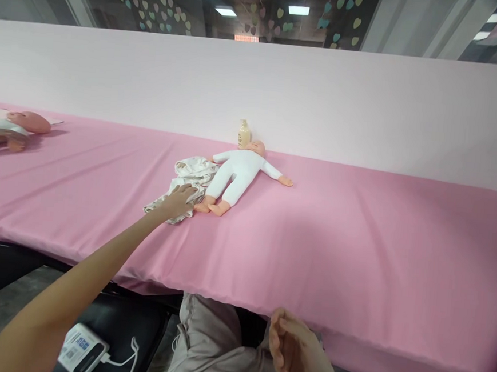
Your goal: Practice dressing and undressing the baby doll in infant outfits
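Observation:
My left hand (179,202) rests on crumpled white patterned baby clothes (196,170), fingers stretched out over the fabric. Just right of those clothes lies a baby doll (241,171) on its back in a white bodysuit, arms spread, feet towards me and close to my left fingertips. Over my lap, at the near edge of the table, my right hand (298,350) hangs loosely cupped with nothing visible in it. Behind the doll's head stands a cream pump bottle (244,134).
A pink cloth (375,265) covers the table, which ends at a white wall (174,83). Another doll (29,123) lies at the far left. A white power bank (83,350) with a cable sits on a black chair (135,314) beside my legs.

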A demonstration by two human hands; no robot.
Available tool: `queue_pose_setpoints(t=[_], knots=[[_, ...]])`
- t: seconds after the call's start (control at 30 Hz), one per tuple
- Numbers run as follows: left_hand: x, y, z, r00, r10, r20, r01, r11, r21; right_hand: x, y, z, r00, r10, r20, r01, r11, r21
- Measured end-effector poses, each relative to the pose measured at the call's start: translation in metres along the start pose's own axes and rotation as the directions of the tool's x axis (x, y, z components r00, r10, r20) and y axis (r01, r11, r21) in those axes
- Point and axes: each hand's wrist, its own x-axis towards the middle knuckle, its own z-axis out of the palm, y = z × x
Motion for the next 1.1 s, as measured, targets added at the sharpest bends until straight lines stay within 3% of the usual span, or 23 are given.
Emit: queue_pose_setpoints(t=[0.13, 0.27, 0.4, 0.63, 0.73, 0.9, 1.0, 1.1], knots=[[0.004, -0.012, -0.026, 0.996, 0.036, 0.079, -0.038, 0.999, 0.024, -0.003, -0.026, 0.009, 0.992, -0.047, -0.118, 0.045, 0.999, -0.015], [0.005, -0.025, -0.054, 0.993, 0.047, 0.109, -0.049, 0.999, 0.019, 0.002, -0.048, 0.009, 0.947, -0.117, -0.3, 0.128, 0.992, 0.018], [-0.003, -0.024, -0.047, 0.949, 0.09, 0.303, -0.071, 0.995, -0.073, 0.013, -0.066, 0.003, 0.912, -0.151, -0.381, 0.186, 0.981, 0.058], [-0.029, -0.016, -0.005, 0.983, 0.141, 0.12, -0.131, 0.987, -0.089, 0.039, -0.103, -0.001, 0.912, -0.157, -0.379, 0.203, 0.976, 0.084], [-0.026, -0.017, -0.009, 0.99, 0.103, 0.095, -0.093, 0.991, -0.099, 0.052, -0.118, -0.003, 0.922, -0.161, -0.354, 0.192, 0.98, 0.056], [-0.016, -0.02, -0.036, 0.996, -0.037, 0.079, 0.052, 0.978, -0.2, 0.065, -0.139, -0.013, 0.919, -0.146, -0.367, 0.187, 0.979, 0.077], [-0.02, -0.022, -0.053, 0.99, -0.124, 0.062, 0.139, 0.905, -0.402, 0.068, -0.148, -0.024, 0.904, -0.134, -0.405, 0.189, 0.977, 0.099], [-0.03, -0.024, -0.058, 0.949, -0.315, -0.021, 0.198, 0.647, -0.736, 0.069, -0.154, -0.034, 0.889, -0.129, -0.44, 0.201, 0.972, 0.123]])
